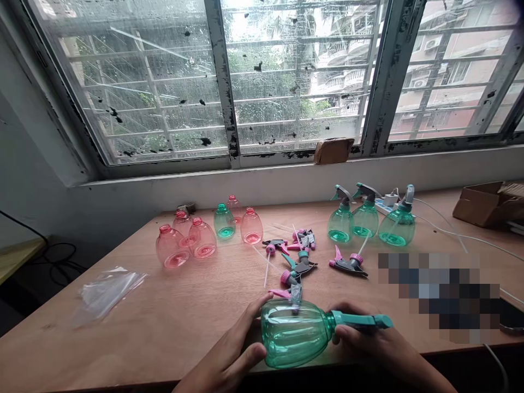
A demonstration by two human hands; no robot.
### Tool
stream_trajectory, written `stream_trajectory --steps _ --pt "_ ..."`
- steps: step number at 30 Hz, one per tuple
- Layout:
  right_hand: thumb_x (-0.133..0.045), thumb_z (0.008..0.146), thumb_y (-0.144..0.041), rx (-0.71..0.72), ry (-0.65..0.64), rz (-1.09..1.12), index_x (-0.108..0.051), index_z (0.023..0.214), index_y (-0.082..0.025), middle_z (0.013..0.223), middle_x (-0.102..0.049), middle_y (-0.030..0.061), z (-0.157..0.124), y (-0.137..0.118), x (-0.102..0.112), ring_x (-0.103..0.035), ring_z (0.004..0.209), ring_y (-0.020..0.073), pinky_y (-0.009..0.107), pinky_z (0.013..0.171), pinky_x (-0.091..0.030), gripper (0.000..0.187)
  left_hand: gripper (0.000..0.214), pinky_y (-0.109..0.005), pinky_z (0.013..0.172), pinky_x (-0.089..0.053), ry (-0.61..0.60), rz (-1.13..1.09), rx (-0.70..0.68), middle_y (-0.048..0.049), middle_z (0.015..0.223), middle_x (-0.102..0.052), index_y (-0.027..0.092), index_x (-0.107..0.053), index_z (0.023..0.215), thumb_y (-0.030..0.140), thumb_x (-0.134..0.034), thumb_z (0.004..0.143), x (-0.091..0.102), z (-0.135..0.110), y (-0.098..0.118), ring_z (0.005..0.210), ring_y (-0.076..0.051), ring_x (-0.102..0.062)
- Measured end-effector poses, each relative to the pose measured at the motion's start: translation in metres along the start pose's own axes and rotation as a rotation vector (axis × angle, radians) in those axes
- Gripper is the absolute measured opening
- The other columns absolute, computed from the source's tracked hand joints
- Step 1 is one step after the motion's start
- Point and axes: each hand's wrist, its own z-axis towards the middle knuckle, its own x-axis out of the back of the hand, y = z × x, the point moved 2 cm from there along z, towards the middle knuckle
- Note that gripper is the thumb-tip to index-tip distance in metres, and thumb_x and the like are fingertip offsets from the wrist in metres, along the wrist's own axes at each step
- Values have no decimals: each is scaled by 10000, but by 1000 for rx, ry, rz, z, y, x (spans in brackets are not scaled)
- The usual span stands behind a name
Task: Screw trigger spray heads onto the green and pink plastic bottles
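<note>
A green transparent spray bottle (295, 334) lies sideways between my hands, just above the table's front edge. My left hand (239, 346) is curled round its base, thumb and fingers on either side. At the other end, my right hand (364, 338) grips the neck and the teal trigger head (360, 320) fitted there. Just beyond the bottle lie loose spray heads: a pink and grey one (291, 284), a teal and grey one (302, 265) and several more with thin tubes. Another pink spray head (350, 263) lies apart to the right.
Several pink bottles (202, 238) and one green bottle (224, 222) stand without heads at the back left. Three green bottles with heads (364, 219) stand back right, near a power strip (385, 206) and cardboard box (478, 204). A clear plastic bag (110, 292) lies left.
</note>
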Motion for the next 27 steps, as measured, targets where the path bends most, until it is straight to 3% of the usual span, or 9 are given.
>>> stream_trajectory --steps 6,11,15,19,22,25,27 --pt "-762 897 -537 -13 -2 30 -737 988 -208 757 -746 7 0 1 0 -564 622 159 254 560 -408 343 706 -501 1326 -225 -8 -46 -34 19 1729 -340 404 -295 1644 545 -608 1027 -2 2 1 1597 -338 -280" --pt "-769 893 -531 -8 24 21 -749 1006 -202 749 -738 4 0 4 1 -550 632 161 257 557 -390 348 896 -508 1318 -255 8 -58 8 9 1731 -337 392 -263 1655 306 -779 928 -3 2 2 1588 -354 -301" --pt "-773 890 -528 -4 42 18 -755 1002 -204 726 -713 -10 0 3 0 -523 626 153 261 560 -378 344 1014 -479 1321 -264 -5 19 28 32 1727 -343 418 -238 1654 147 -805 857 -2 4 4 1591 -329 -301" --pt "-774 887 -531 -4 45 16 -762 991 -208 678 -661 -30 -1 2 -1 -494 611 149 262 549 -366 340 1033 -502 1329 -229 -12 25 13 27 1749 -288 411 -203 1664 255 -838 865 -3 3 0 1611 -346 -241" --pt "-771 892 -527 -6 41 26 -760 993 -217 647 -630 -48 -1 2 -1 -469 587 137 252 536 -361 326 850 -519 1332 -200 -16 -4 -9 26 1760 -256 401 -213 1666 469 -707 977 -3 1 -4 1622 -334 -211" --pt "-765 895 -524 -11 34 17 -758 995 -219 690 -681 -31 0 3 0 -500 603 145 251 549 -392 321 734 -511 1334 -196 -19 -20 -6 28 1756 -269 404 -218 1665 551 -574 1040 -2 1 -4 1619 -306 -234" --pt "-761 897 -522 -4 32 -4 -758 999 -218 747 -732 -5 0 3 0 -549 642 166 262 576 -426 321 752 -502 1336 -194 -24 -28 -7 28 1752 -280 401 -224 1664 542 -602 1029 -2 1 -1 1618 -303 -238"
